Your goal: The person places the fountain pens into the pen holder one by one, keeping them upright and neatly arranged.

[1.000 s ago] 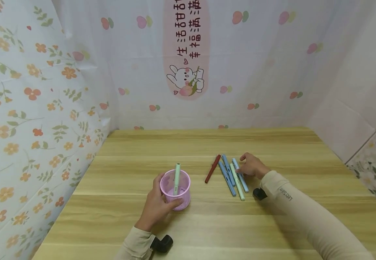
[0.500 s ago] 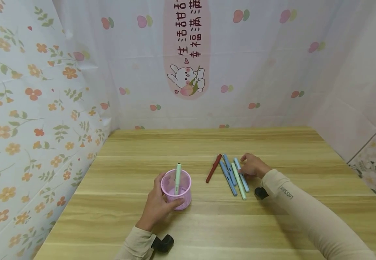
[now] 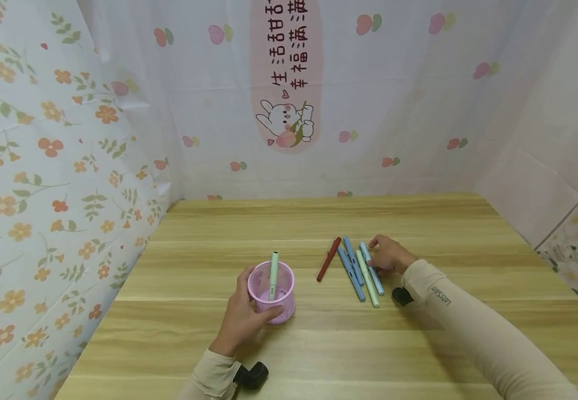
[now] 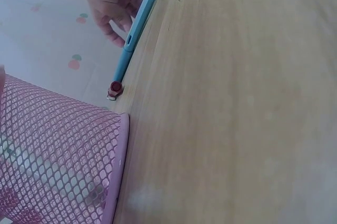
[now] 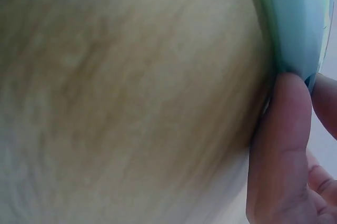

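Note:
My left hand (image 3: 241, 316) grips a pink mesh pen holder (image 3: 289, 306) from its left side, thumb across the front. One pale green pen (image 3: 273, 278) stands tilted inside it. The holder's mesh wall (image 4: 58, 150) fills the lower left of the left wrist view. My right hand (image 3: 390, 256) is at the light blue pen (image 3: 376, 282), the rightmost of a group lying on the table. Close up in the right wrist view, thumb and a finger pinch this light blue pen (image 5: 297, 18) from both sides. Beside it lie a pale green pen (image 3: 367, 280) and two darker blue pens (image 3: 351, 275).
A dark red pen (image 3: 328, 259) lies a little left of the group. Everything rests on a wood-grain table (image 3: 319, 355). Behind it hangs a printed cloth (image 3: 409, 111), and a floral cloth (image 3: 29, 194) borders the left side.
The pens and the pen holder stay where they were. My right hand has shifted only very slightly at the light blue pen; the left hand keeps its grip.

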### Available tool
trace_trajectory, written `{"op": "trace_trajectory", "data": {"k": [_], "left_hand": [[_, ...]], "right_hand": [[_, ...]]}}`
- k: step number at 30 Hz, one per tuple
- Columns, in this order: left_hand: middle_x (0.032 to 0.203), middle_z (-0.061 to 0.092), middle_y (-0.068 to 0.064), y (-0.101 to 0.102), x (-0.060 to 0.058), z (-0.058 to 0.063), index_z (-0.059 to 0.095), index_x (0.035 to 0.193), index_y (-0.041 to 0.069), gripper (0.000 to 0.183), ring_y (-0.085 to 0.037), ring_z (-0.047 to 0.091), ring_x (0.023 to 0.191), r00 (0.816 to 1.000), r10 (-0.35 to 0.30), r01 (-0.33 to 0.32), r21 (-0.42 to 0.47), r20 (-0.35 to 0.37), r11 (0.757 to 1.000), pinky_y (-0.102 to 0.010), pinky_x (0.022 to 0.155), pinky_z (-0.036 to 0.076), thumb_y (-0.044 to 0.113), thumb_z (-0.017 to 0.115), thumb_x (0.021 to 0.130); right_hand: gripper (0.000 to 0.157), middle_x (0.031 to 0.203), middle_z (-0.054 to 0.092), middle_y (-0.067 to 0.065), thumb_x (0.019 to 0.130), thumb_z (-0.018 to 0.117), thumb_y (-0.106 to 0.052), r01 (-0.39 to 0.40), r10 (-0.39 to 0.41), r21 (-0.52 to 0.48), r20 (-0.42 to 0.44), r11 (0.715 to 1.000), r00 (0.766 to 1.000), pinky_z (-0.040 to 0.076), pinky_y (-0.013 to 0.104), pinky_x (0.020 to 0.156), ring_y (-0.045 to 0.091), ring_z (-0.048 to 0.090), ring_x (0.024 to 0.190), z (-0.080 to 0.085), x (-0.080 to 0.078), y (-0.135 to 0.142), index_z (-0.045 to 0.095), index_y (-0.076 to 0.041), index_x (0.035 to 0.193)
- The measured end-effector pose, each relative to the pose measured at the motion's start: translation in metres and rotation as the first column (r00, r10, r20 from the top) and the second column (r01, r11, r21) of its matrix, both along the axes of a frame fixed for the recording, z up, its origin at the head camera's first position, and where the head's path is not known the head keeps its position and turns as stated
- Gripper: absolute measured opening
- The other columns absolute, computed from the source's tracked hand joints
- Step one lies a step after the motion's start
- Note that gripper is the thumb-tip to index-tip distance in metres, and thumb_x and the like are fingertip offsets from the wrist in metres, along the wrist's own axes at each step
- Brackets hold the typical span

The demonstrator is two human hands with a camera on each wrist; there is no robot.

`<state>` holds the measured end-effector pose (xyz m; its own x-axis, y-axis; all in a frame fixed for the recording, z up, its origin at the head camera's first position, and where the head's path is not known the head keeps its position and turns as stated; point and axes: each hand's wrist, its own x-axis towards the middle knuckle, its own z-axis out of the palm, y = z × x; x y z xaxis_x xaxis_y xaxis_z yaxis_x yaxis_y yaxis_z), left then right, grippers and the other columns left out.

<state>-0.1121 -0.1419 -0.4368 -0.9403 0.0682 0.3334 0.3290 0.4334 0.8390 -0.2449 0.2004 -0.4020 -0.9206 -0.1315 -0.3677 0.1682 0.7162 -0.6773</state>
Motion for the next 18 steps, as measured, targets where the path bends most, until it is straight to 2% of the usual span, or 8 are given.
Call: {"op": "trace_trajectory", "data": {"k": [5, 12, 18], "left_hand": [[0.126, 0.056, -0.023, 0.0002, 0.0013, 0.0019, 0.031, 0.142, 0.004, 0.099, -0.039, 0.057, 0.112, 1.0, 0.011, -0.011, 0.001, 0.006, 1.0, -0.054, 0.092, 0.045, 0.018, 0.091, 0.064], [0.127, 0.057, -0.021, 0.0005, 0.0, 0.0014, 0.031, 0.142, 0.004, 0.099, -0.038, 0.057, 0.112, 1.0, 0.018, -0.018, -0.017, 0.001, 1.0, -0.054, 0.092, 0.045, 0.02, 0.09, 0.065], [0.125, 0.058, -0.023, -0.0004, -0.0012, -0.0014, 0.031, 0.141, 0.003, 0.098, -0.039, 0.058, 0.11, 1.0, 0.022, -0.022, -0.032, -0.023, 0.999, -0.056, 0.09, 0.046, 0.02, 0.091, 0.064]], "right_hand": [[0.05, 0.097, 0.052, 0.021, 0.086, 0.066, 0.004, 0.017, -0.016, -0.012, 0.007, 1.0, 1.0, 0.054, 0.032, 0.059, 0.023, 0.058, 0.073, -0.001, -0.0002, -0.0022, 0.038, 0.006, 0.128], [0.051, 0.093, 0.051, 0.02, 0.084, 0.066, 0.004, 0.006, -0.006, 0.021, -0.011, 1.0, 1.0, 0.054, 0.032, 0.056, 0.023, 0.057, 0.07, 0.0018, -0.0021, -0.004, 0.038, 0.006, 0.127], [0.049, 0.089, 0.051, 0.019, 0.078, 0.056, 0.007, 0.001, 0.0, 0.025, -0.009, 1.0, 1.0, 0.052, 0.028, 0.052, 0.021, 0.054, 0.063, 0.0056, 0.0005, -0.0071, 0.038, 0.006, 0.124]]}}
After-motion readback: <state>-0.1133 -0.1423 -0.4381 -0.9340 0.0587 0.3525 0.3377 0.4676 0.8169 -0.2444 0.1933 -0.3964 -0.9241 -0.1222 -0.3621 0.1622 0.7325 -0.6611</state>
